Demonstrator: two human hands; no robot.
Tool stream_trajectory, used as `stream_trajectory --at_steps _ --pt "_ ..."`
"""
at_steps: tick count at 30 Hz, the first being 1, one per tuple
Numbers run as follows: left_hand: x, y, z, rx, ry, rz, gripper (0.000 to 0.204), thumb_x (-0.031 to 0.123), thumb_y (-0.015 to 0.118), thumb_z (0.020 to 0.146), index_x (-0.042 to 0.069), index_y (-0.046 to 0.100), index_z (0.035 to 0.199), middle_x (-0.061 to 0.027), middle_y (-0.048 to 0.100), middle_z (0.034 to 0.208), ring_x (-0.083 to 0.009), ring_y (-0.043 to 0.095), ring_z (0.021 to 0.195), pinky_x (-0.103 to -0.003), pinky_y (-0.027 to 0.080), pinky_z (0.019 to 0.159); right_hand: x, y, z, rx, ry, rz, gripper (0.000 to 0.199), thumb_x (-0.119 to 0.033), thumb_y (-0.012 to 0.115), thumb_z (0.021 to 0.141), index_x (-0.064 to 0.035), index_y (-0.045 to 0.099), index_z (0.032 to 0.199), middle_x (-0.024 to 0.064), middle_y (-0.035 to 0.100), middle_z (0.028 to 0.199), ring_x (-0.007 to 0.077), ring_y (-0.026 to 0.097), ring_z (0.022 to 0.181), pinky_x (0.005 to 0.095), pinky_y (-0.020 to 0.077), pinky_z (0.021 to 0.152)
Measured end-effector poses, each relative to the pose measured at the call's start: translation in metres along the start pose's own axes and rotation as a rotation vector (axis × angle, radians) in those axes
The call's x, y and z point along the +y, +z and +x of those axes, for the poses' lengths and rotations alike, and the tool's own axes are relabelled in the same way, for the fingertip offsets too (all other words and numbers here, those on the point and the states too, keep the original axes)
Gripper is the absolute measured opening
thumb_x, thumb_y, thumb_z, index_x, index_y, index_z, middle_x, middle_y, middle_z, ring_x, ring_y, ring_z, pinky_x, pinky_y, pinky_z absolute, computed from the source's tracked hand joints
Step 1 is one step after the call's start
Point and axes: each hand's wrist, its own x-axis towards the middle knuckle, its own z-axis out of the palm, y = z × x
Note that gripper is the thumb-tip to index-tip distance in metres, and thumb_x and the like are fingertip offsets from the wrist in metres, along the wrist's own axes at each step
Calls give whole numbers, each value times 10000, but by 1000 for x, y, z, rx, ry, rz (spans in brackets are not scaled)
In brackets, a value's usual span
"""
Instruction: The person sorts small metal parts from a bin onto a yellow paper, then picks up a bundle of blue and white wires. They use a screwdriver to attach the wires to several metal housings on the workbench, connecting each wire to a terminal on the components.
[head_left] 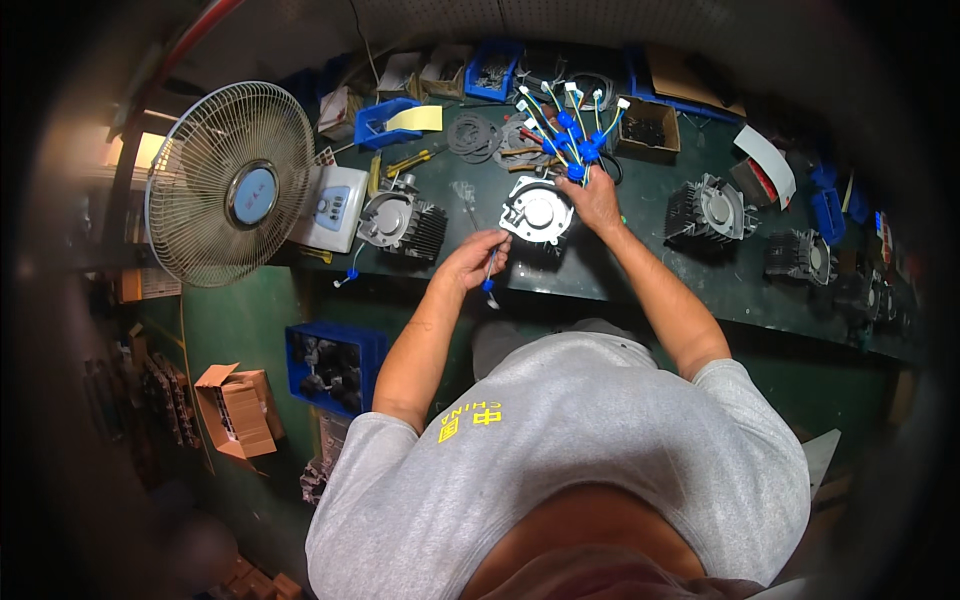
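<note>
Head view, looking down at a person's hands over a dark green table (648, 183). Far left stands a white fan (253, 194); to its right on the table sits a finned metal housing (425, 226). Next comes the left hand (468, 260), thumb and fingers pinched narrow on a thin cable (488, 286) with a blue piece and a white plug. The cable's lower end hangs down toward the person, its long axis running roughly toward and away from the body. The fingertips are at the lower left edge of the central housing (541, 212), its round silver face turned up. This housing lies between the two hands, close to both, slightly nearer the left fingertips as far as one can tell. At its upper right, the right hand (597, 200) appears closed around the base of a blue-and-white wire bundle (578, 143), which fans out away from the body. Farther right stands another finned housing (690, 215).
</note>
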Motion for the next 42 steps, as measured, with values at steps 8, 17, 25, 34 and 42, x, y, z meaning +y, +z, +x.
stream_trajectory --at_steps 8,17,25,34,42 --pt "-22 25 -8 515 736 1017 203 211 715 921 20 654 883 -47 666 743 -138 612 638 -276 528 583 -13 -1 -4 21 1 36 319 -195 828 806 18 651 964 168 713 844 272 679 767 405 523 722" --pt "-9 9 -5 75 72 -26 213 241 612 1042 33 641 1009 -34 646 851 -117 603 685 -270 570 634 2 4 0 43 -42 27 337 -209 834 800 25 641 947 180 701 823 294 670 739 410 520 710" --pt "-26 30 -8 617 950 1221 214 184 759 896 13 633 870 -73 637 761 -191 650 708 -400 519 644 4 3 -2 49 -40 32 337 -226 824 806 23 640 936 187 698 816 312 676 756 418 519 724" --pt "-4 21 -8 200 59 95 283 240 566 1010 -21 672 1035 -61 645 807 -125 606 634 -273 576 579 -1 6 -1 21 24 39 330 -223 821 808 23 650 947 181 710 834 286 690 784 412 526 742" --pt "-6 16 -7 136 184 123 101 140 669 969 42 648 955 -24 638 800 -82 591 639 -238 544 566 -1 5 -1 28 -16 0 338 -224 818 819 24 670 994 167 720 852 258 685 786 398 529 752"
